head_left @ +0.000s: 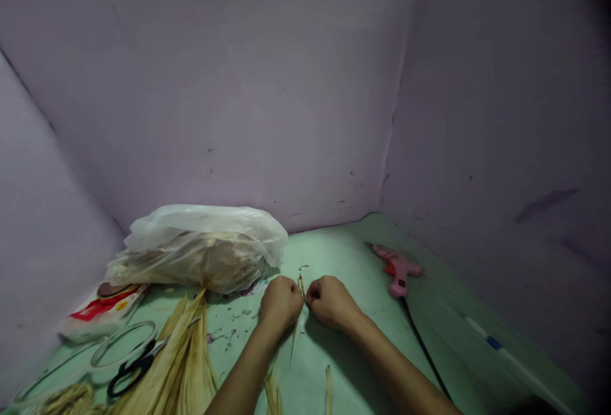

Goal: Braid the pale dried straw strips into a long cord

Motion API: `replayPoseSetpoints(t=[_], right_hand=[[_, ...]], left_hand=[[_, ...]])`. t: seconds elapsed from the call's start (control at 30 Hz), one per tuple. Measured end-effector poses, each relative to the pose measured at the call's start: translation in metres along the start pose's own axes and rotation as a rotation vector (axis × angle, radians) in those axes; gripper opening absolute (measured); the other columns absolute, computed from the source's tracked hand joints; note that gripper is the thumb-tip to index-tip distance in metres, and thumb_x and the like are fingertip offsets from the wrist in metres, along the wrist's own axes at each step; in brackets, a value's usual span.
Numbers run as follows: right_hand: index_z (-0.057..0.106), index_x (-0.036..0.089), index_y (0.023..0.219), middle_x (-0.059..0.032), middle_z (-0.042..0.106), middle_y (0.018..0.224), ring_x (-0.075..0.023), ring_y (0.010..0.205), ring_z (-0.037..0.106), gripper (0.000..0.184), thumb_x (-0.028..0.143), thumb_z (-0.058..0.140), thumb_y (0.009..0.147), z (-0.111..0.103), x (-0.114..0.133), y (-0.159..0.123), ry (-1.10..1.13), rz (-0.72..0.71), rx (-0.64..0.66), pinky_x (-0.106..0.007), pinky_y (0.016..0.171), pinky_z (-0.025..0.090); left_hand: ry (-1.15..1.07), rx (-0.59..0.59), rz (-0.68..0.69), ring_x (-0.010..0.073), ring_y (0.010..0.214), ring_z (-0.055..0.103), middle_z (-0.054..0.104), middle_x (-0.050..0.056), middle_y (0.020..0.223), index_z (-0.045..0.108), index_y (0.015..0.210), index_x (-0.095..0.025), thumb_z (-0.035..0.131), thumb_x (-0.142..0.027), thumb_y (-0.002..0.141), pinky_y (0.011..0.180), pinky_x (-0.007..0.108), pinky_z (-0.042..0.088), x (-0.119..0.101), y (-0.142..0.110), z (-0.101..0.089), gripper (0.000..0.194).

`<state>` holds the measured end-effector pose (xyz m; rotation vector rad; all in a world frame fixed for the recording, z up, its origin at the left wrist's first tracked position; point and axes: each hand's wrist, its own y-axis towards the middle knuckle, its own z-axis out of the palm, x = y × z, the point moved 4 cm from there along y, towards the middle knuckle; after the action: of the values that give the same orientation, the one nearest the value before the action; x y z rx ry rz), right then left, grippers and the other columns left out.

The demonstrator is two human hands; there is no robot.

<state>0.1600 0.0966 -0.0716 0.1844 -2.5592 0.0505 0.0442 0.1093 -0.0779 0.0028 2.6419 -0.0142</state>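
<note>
My left hand (282,300) and my right hand (328,300) are close together above the green table. Both are closed, with fingertips pinched around a thin strip of dried plant fibre (300,282). A small loop of it stands up between the hands, and a narrow tail hangs below my left hand. Left of my left forearm lies a bundle of pale dried leaf strips (191,351), tied at its top. Black-handled scissors (136,367) rest partly under that bundle. Near my forearms lie a loose strip (329,389) and more strips (273,396).
A white plastic bag (205,246) of dried material sits at the back left, beside a red-and-white packet (102,310). Wire rings (123,343) and coiled cord (69,399) lie front left. A pink glue gun (398,268) with a black cable lies right. Purple-grey walls (286,97) enclose the table.
</note>
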Motion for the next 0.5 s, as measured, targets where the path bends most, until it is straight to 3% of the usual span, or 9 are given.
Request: replayPoseSetpoints(t=[0.23, 0.5], right_hand=[[0.069, 0.013, 0.066, -0.0072, 0.063, 0.059, -0.0106, 0.052, 0.048, 0.023, 0.018, 0.047, 0.063, 0.0007, 0.0000, 0.0012, 0.026, -0.008, 0.043, -0.021, 0.047, 0.025], [0.068, 0.012, 0.063, -0.0057, 0.059, 0.055, -0.0096, 0.051, 0.044, 0.021, 0.015, 0.047, 0.060, 0.0039, -0.0019, 0.0027, 0.045, -0.015, 0.056, -0.020, 0.046, 0.024]], left_hand=[[-0.060, 0.042, 0.040, 0.0077, 0.046, 0.031, 0.035, -0.002, 0.045, 0.057, 0.048, -0.011, 0.042, -0.016, 0.059, 0.046, 0.021, 0.020, 0.0037, 0.0051, 0.0056, 0.019], [-0.115, 0.008, 0.000, 0.0078, 0.046, 0.030, 0.032, -0.002, 0.043, 0.054, 0.044, -0.012, 0.042, -0.014, 0.055, 0.044, 0.021, 0.019, 0.0056, 0.0036, 0.0077, 0.016]])
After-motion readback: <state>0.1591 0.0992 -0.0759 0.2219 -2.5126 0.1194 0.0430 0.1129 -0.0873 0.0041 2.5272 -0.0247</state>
